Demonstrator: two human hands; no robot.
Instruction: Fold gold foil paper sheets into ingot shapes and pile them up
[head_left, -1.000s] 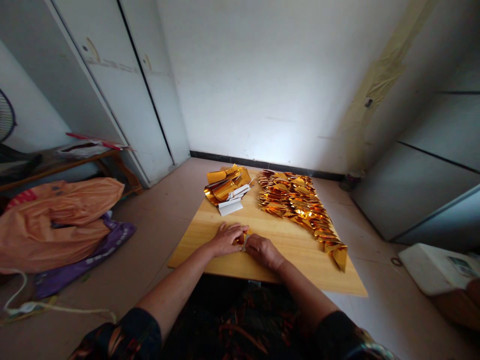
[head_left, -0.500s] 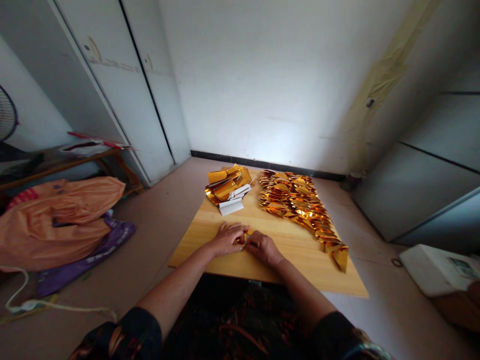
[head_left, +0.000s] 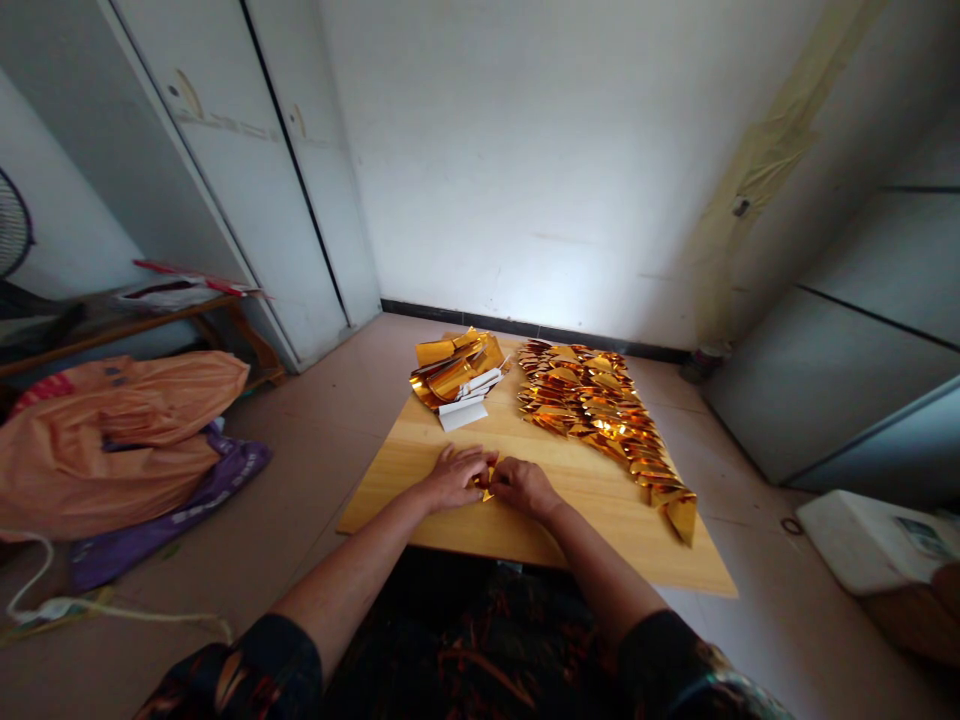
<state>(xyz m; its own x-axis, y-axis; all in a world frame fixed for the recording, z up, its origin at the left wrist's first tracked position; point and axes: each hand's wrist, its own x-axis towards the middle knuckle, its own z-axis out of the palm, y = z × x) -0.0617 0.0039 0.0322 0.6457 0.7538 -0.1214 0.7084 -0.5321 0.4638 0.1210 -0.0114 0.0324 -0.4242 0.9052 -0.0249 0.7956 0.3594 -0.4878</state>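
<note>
My left hand [head_left: 453,477] and my right hand [head_left: 523,487] meet at the middle of a wooden board [head_left: 600,505] and pinch a small piece of gold foil paper [head_left: 486,484] between their fingertips. Most of that piece is hidden by my fingers. Both hands rest low on the board, fingers curled. A loose pile of gold and white foil sheets [head_left: 455,377] lies at the board's far left. A long overlapping row of folded gold pieces [head_left: 600,412] runs along the board's right side toward its near right corner.
The board lies low over a tiled floor [head_left: 322,440]. An orange plastic bag [head_left: 112,440] on a purple bag sits to the left, with a white cord [head_left: 112,612] nearby. White cabinet doors [head_left: 247,170] stand at the back left, a white box [head_left: 870,540] at the right.
My right hand has shifted slightly left and closer to my left hand over the foil piece. The view has barely moved.
</note>
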